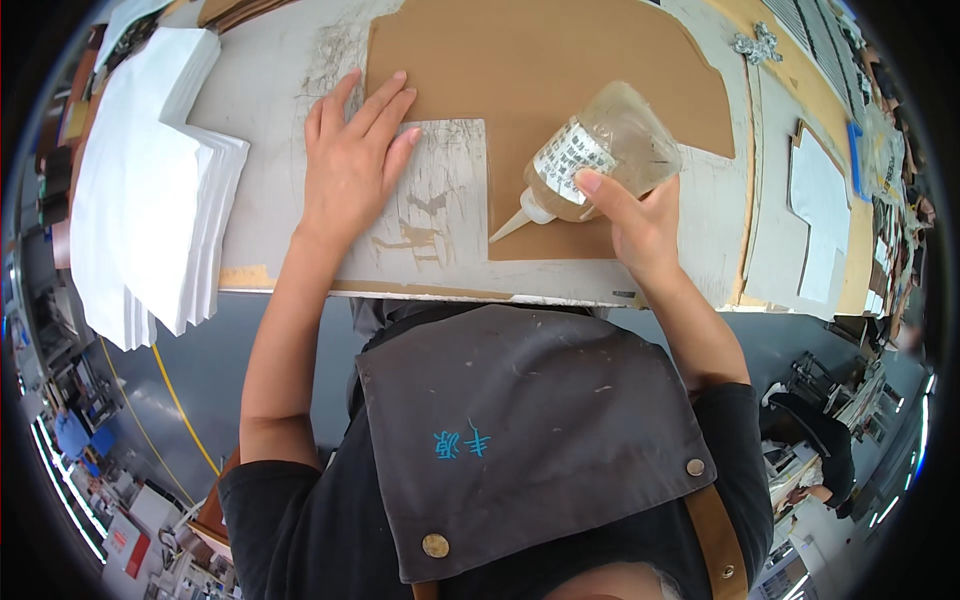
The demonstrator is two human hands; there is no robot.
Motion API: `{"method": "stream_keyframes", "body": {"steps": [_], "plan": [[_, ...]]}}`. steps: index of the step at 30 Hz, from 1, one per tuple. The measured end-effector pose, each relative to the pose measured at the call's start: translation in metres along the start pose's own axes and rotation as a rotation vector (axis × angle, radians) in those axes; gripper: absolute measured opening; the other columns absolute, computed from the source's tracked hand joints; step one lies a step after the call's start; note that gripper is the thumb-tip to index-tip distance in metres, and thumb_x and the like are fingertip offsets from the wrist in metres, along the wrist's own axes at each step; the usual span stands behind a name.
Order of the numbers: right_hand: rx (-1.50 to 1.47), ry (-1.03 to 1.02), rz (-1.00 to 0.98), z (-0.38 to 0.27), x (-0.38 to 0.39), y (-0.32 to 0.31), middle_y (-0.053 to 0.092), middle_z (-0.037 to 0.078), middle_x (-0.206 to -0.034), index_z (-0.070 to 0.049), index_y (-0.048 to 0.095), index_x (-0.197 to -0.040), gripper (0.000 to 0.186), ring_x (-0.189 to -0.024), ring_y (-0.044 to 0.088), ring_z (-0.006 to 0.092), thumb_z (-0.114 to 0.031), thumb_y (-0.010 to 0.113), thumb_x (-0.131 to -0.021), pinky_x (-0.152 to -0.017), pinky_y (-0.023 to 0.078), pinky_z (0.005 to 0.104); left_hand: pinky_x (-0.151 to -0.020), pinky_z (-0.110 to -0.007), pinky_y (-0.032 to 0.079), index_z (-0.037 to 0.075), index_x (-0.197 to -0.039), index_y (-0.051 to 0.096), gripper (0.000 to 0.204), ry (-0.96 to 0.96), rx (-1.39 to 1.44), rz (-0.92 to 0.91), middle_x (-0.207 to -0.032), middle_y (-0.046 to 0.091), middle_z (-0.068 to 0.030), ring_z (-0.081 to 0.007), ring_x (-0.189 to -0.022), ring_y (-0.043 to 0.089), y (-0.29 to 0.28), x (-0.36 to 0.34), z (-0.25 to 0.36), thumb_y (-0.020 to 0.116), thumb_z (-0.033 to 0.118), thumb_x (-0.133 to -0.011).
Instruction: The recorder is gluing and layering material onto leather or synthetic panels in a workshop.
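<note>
Two risks: slipping and flooding

Left hand (350, 165), fingers spread and gripping nothing, lies across the brown sheet (540, 50) on the worktop (270, 120); weak pressure could let it slip. Right hand (645, 230) grasps the bottle (632, 125), nozzle (511, 224) down; oversqueezing might flood the sheet's edge.

Grey table (270, 100); brown sheet (560, 65), white sheet stack (150, 190)

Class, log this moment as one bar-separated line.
left hand: partly on brown sheet | right hand: holding tilted bottle, nozzle near sheet's edge | far left: white stack
</note>
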State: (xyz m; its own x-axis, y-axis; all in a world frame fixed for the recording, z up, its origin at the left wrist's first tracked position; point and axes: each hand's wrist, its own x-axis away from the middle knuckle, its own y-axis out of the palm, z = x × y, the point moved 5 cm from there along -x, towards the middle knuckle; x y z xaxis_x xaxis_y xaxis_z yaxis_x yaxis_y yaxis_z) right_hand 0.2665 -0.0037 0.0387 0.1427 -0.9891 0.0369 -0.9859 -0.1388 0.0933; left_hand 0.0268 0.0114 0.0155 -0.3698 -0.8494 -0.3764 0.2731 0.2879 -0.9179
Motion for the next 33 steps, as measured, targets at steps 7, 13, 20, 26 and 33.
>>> {"method": "stream_keyframes", "body": {"steps": [7,13,20,26,33], "plan": [[0.182,-0.077,-0.019,-0.012,0.023,0.007,0.055,0.013,-0.113,0.002,0.037,-0.125,0.072,-0.104,0.056,0.0194,-0.012,0.081,-0.07,-0.088,0.047,0.0338,-0.102,-0.046,0.03,0.009,-0.116,0.062,0.033,0.016,-0.018,0.025,-0.127,0.058,-0.0024,-0.0326,-0.123,0.042,0.003,0.0,-0.001,0.058,0.027,-0.089],[0.241,-0.23,-0.047,-0.025,0.032,0.003,0.054,0.014,-0.113,0.001,0.035,-0.126,0.076,-0.105,0.057,0.0206,-0.011,0.082,-0.068,-0.09,0.047,0.0343,-0.105,-0.043,0.027,0.01,-0.121,0.06,0.033,-0.004,-0.022,-0.024,-0.134,0.053,0.0001,-0.0298,-0.128,0.038,0.004,0.002,-0.003,0.053,0.026,-0.093],[0.371,-0.265,-0.001,-0.036,0.046,-0.023,0.056,0.014,-0.112,0.001,0.035,-0.126,0.076,-0.102,0.059,0.0205,-0.008,0.082,-0.066,-0.087,0.049,0.0335,-0.104,-0.045,0.028,0.01,-0.119,0.061,0.034,0.014,-0.02,-0.008,-0.13,0.056,-0.0014,-0.032,-0.125,0.04,0.003,0.0,-0.004,0.055,0.028,-0.091],[0.36,-0.224,0.115,-0.041,0.059,-0.049,0.056,0.014,-0.111,0.002,0.037,-0.123,0.073,-0.101,0.059,0.0205,-0.009,0.082,-0.066,-0.085,0.05,0.0327,-0.105,-0.044,0.027,0.01,-0.121,0.059,0.034,0.0,-0.024,-0.042,-0.133,0.054,-0.001,-0.0313,-0.127,0.038,0.004,0.0,-0.005,0.053,0.027,-0.093],[0.383,-0.245,0.212,-0.039,0.07,-0.085,0.056,0.014,-0.11,0.002,0.037,-0.123,0.073,-0.101,0.059,0.0206,-0.01,0.081,-0.066,-0.086,0.049,0.0329,-0.106,-0.044,0.026,0.01,-0.123,0.058,0.034,-0.006,-0.011,-0.066,-0.135,0.052,-0.0004,-0.0313,-0.128,0.038,0.004,0.0,-0.005,0.051,0.025,-0.094]]}}
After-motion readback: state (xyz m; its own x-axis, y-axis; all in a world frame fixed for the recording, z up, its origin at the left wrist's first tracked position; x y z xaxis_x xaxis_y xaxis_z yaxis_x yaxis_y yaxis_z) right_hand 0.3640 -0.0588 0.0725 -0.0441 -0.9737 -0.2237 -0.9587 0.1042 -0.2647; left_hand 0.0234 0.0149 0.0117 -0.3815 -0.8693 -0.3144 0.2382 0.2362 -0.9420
